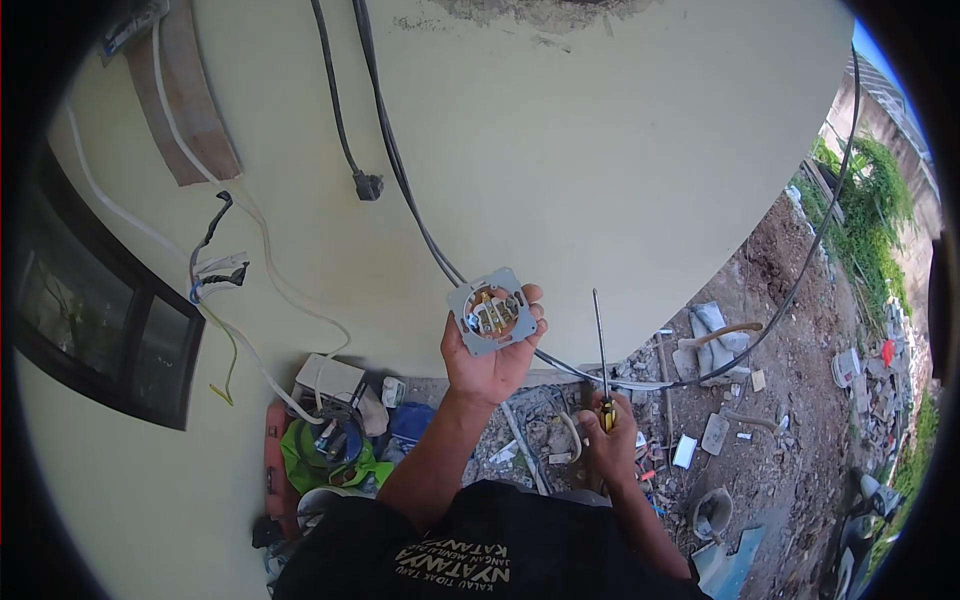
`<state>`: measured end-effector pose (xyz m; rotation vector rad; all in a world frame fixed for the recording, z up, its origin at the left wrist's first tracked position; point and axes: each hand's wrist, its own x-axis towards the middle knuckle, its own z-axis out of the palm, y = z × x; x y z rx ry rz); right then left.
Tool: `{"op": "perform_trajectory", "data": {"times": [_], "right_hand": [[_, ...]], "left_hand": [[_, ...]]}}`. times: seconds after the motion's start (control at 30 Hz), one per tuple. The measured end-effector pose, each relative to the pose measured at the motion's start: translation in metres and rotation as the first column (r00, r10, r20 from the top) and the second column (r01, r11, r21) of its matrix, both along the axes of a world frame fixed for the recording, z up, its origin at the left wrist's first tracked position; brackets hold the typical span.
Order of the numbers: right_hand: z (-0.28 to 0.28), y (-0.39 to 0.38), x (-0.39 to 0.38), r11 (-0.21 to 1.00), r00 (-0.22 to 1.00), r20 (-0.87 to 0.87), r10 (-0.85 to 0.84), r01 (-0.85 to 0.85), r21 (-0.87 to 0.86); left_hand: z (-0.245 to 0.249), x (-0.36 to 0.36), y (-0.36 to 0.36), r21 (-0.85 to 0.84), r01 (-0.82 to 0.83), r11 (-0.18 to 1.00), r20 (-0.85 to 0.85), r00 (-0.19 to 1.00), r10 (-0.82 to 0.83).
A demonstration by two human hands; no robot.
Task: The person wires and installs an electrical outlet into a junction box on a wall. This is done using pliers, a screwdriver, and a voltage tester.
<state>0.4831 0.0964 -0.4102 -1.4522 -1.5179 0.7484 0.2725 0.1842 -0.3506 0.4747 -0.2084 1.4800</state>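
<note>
My left hand (pixel 483 368) is raised in front of the pale wall, its fingers closed round a wall socket insert (pixel 492 312). The insert has a square grey metal frame, and brass-coloured parts and terminals show in its round middle. Lower and to the right, my right hand (pixel 614 446) grips a screwdriver (pixel 607 412) by its yellow and black handle. The thin metal shaft points upward, tip apart from the socket insert. Black cables (pixel 408 190) run down the wall and pass behind my left hand.
A black plug (pixel 368 186) hangs against the wall. Loose wires with taped ends (pixel 225 270) stick out near the dark-framed window (pixel 110 300). Below stands a green bag (pixel 310 460) with tools. Rubble, a bucket (pixel 712 513) and a hoe-like tool (pixel 715 338) lie on the ground at right.
</note>
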Motion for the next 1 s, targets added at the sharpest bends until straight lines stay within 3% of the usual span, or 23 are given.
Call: {"op": "perform_trajectory", "data": {"times": [0.1, 0.23, 0.27, 0.33, 0.4, 0.47, 0.57, 0.67, 0.8, 0.87, 0.93, 1.0], "right_hand": [[0.023, 0.017, 0.009, 0.990, 0.930, -0.351, 0.107, -0.133, -0.050], [0.094, 0.036, -0.009, 0.979, 0.852, -0.486, 0.193, -0.201, 0.037], [0.105, 0.036, -0.012, 0.980, 0.853, -0.483, 0.197, -0.186, 0.072], [0.122, 0.042, -0.017, 0.975, 0.870, -0.444, 0.214, -0.220, 0.040], [0.130, 0.046, -0.028, 0.971, 0.818, -0.527, 0.230, -0.231, 0.065], [0.134, 0.050, -0.033, 0.964, 0.804, -0.538, 0.252, -0.255, 0.070], [0.141, 0.054, -0.038, 0.956, 0.764, -0.580, 0.282, -0.271, 0.109], [0.151, 0.060, -0.042, 0.954, 0.693, -0.661, 0.287, -0.270, 0.131], [0.180, 0.079, -0.044, 0.956, 0.666, -0.686, 0.294, -0.199, 0.216], [0.193, 0.091, -0.046, 0.932, 0.657, -0.667, 0.352, -0.184, 0.312], [0.207, 0.101, -0.050, 0.919, 0.644, -0.662, 0.384, -0.194, 0.344], [0.220, 0.110, -0.054, 0.902, 0.631, -0.653, 0.419, -0.208, 0.378]], "left_hand": [[0.007, 0.005, 0.000, 0.104, 0.000, 0.995, -0.064, 0.998, 0.007], [0.019, 0.017, -0.001, 0.150, -0.020, 0.989, -0.135, 0.990, 0.040], [0.019, 0.020, 0.000, 0.216, -0.049, 0.975, -0.157, 0.984, 0.084], [0.032, 0.029, -0.006, 0.147, -0.109, 0.983, -0.185, 0.973, 0.136], [0.035, 0.034, -0.008, 0.176, -0.164, 0.971, -0.239, 0.949, 0.204], [0.038, 0.037, -0.008, 0.187, -0.154, 0.970, -0.296, 0.933, 0.205], [0.046, 0.038, -0.004, 0.262, -0.049, 0.964, -0.243, 0.963, 0.116], [0.055, 0.034, 0.003, 0.158, -0.162, 0.974, -0.434, 0.875, 0.216], [0.091, 0.024, 0.008, 0.190, -0.130, 0.973, -0.274, 0.945, 0.180], [0.110, 0.017, 0.011, 0.409, -0.273, 0.871, -0.470, 0.755, 0.457], [0.131, 0.011, 0.016, 0.392, -0.290, 0.873, -0.455, 0.763, 0.459], [0.147, 0.003, 0.025, 0.396, -0.303, 0.867, -0.532, 0.693, 0.486]]}}
